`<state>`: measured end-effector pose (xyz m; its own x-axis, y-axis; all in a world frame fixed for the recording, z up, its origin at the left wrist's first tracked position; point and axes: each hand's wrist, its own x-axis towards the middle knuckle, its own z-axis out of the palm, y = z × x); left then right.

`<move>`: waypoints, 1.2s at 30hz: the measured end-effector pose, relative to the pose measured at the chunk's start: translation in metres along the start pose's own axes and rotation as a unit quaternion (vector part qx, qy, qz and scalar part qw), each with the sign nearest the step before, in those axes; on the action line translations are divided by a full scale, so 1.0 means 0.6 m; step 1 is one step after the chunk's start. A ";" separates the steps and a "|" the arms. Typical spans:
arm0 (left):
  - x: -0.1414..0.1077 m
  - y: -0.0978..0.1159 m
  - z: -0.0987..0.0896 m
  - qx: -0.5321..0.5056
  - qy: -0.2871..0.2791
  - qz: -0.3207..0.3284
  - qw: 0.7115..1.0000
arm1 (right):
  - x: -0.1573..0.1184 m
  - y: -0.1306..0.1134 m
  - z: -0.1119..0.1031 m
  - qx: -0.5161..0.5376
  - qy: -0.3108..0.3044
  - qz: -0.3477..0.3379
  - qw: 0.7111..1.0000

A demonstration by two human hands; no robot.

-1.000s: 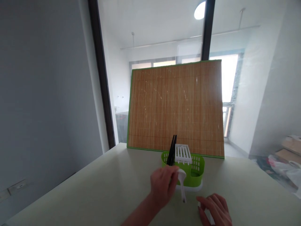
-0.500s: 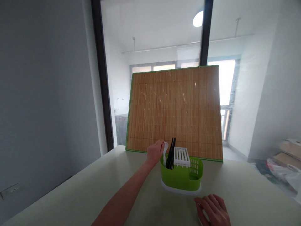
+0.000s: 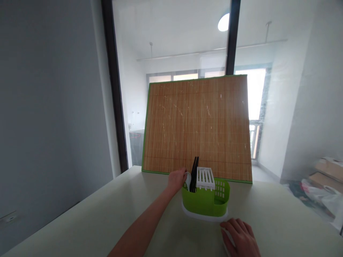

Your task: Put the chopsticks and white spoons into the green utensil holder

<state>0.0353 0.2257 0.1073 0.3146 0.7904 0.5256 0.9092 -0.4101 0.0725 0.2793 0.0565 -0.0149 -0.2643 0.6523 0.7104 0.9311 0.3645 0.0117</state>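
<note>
A green cutlery holder [image 3: 200,203] with a white base and a white slatted rack [image 3: 205,178] on top stands on the table. Black chopsticks [image 3: 194,175] lean upright inside it. At its left compartment, my left hand [image 3: 177,179] is closed on a white spoon [image 3: 188,180], whose lower part is hidden behind the holder's wall. My right hand [image 3: 239,236] rests on the table in front of the holder, fingers bent and thumb apart, with nothing visible in its grasp.
Behind the holder, a bamboo mat [image 3: 197,128] with green edging stands upright on the pale table [image 3: 93,217]. A glass partition with dark frames [image 3: 115,85] rises beyond it. Cardboard boxes [image 3: 328,171] and plastic bags lie off the table to the right.
My left hand has moved down with the spoon, which now sits lower in the holder's left compartment. My right hand stays in nearly the same place.
</note>
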 end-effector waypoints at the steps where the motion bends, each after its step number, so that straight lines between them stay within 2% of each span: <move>1: -0.001 0.001 -0.002 -0.003 -0.001 -0.002 1.000 | -0.003 0.003 0.003 0.003 -0.011 0.013 1.000; 4: -0.003 0.002 -0.013 -0.016 0.008 -0.009 1.000 | -0.010 0.011 0.011 0.016 -0.054 0.065 0.996; 8: -0.020 0.007 -0.029 -0.044 0.051 -0.024 0.997 | -0.014 0.016 0.008 0.032 -0.122 0.159 0.979; 11: -0.066 0.020 -0.024 -0.108 0.134 -0.027 0.985 | -0.009 0.014 -0.004 0.033 -0.155 0.220 0.963; 14: -0.141 0.045 0.001 -0.195 0.206 0.026 0.958 | -0.003 0.010 -0.014 0.041 -0.189 0.256 0.947; 18: -0.238 0.086 0.043 -0.237 0.169 0.137 0.947 | -0.002 0.003 -0.019 0.039 -0.229 0.259 0.938; 21: -0.273 0.105 0.066 -0.237 0.136 0.207 0.939 | -0.001 -0.005 -0.017 0.038 -0.238 0.246 0.939; 23: -0.279 0.110 0.076 -0.238 0.130 0.224 0.936 | 0.001 -0.010 -0.015 0.052 -0.217 0.238 0.945; 27: -0.276 0.109 0.087 -0.250 0.119 0.210 0.938 | 0.009 -0.016 -0.015 0.110 -0.131 0.233 0.957; 32: -0.277 0.103 0.089 -0.284 0.098 0.183 0.936 | 0.013 -0.034 -0.034 0.251 0.050 0.210 0.943; 36: -0.275 0.099 0.083 -0.300 0.093 0.162 0.935 | 0.005 -0.062 -0.046 0.220 0.187 0.178 0.941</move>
<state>0.0510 0.0935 -0.0175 0.4434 0.5106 0.7367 0.4401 -0.8400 0.3173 0.2511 0.0265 0.0060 0.2290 0.5349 0.8133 0.7283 0.4602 -0.5077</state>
